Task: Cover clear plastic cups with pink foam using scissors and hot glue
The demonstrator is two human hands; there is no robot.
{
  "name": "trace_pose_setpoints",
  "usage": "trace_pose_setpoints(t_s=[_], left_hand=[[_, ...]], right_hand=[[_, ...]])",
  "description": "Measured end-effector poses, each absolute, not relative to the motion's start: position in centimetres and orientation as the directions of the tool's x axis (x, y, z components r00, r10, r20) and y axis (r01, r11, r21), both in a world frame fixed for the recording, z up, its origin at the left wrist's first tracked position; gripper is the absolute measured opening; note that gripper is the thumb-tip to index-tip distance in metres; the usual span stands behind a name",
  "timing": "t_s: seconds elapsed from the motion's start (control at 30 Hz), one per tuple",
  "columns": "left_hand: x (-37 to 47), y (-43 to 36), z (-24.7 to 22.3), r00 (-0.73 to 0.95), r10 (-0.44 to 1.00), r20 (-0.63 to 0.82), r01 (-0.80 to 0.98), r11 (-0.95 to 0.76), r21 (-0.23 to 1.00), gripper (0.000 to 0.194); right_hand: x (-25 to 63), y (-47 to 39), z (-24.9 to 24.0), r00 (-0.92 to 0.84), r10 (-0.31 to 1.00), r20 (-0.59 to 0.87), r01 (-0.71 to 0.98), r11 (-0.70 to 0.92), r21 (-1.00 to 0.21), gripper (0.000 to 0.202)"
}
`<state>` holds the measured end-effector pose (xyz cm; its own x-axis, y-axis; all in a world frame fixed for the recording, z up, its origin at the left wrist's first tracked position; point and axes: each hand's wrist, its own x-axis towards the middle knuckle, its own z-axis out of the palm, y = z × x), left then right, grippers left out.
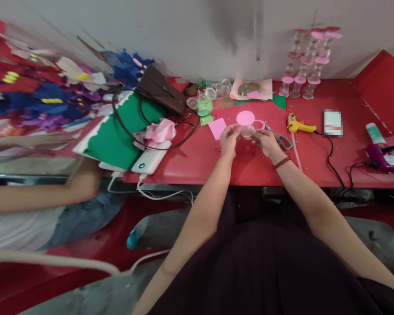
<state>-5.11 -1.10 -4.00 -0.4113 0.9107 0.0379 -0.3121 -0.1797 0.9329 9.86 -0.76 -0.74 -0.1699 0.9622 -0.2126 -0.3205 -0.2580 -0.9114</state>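
Observation:
Between my left hand (229, 139) and my right hand (265, 141) is a small clear plastic cup (247, 131), gripped by the fingers from both sides. A pink paper disc (245, 118) sits at the cup's far end; whether it is stuck on, I cannot tell. Left of my left hand lies a pink paper square (217, 128). Scissors with grey-green handles (285, 142) rest just beyond my right hand, near a pink paper piece (259, 124). Farther right a yellow glue gun (300, 126) lies on the red table (190, 162).
Several clear cups (211, 93) stand at the back, beside stacked cups with pink discs (310, 61). To the left are a brown wallet (160, 89), green board (118, 135), white power bank (151, 158) and cables. A co-worker's arm (42, 197) is at far left; a purple device (385, 158) sits right.

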Motion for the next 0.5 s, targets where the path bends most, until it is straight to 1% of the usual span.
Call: trace_pose_setpoints(t_s=[0.07, 0.13, 0.2, 0.23, 0.33, 0.5], left_hand=[[-5.1, -1.4, -3.8, -0.376, 0.924, 0.066, -0.304, -0.19, 0.934, 0.031], [-5.1, -1.8, -3.4, -0.342, 0.93, 0.137, -0.294, -0.244, 0.924, 0.049], [-5.1, -2.1, -3.2, -0.298, 0.932, 0.206, -0.29, -0.294, 0.911, 0.063], [-5.1, -2.2, -3.1, -0.276, 0.934, 0.225, -0.296, -0.305, 0.905, 0.066], [-5.1, -2.3, -3.0, -0.227, 0.951, 0.212, -0.33, -0.28, 0.901, 0.062], [-4.8, -2.4, -2.6, -0.28, 0.95, 0.136, -0.365, -0.237, 0.9, 0.049]], right_hand=[[9.8, -0.8, -0.8, -0.151, 0.966, -0.212, -0.311, -0.25, -0.917, 0.022], [9.8, -0.7, -1.1, -0.108, 0.977, -0.183, -0.286, -0.207, -0.936, 0.02], [9.7, -0.5, -1.6, -0.039, 0.993, -0.11, -0.268, -0.117, -0.956, 0.016], [9.7, -0.4, -1.8, -0.003, 0.998, -0.061, -0.26, -0.06, -0.964, 0.015], [9.8, -0.1, -2.4, 0.084, 0.994, 0.066, -0.223, 0.084, -0.971, 0.014], [10.0, -0.1, -2.7, 0.113, 0.981, 0.158, -0.128, 0.172, -0.977, 0.01]])
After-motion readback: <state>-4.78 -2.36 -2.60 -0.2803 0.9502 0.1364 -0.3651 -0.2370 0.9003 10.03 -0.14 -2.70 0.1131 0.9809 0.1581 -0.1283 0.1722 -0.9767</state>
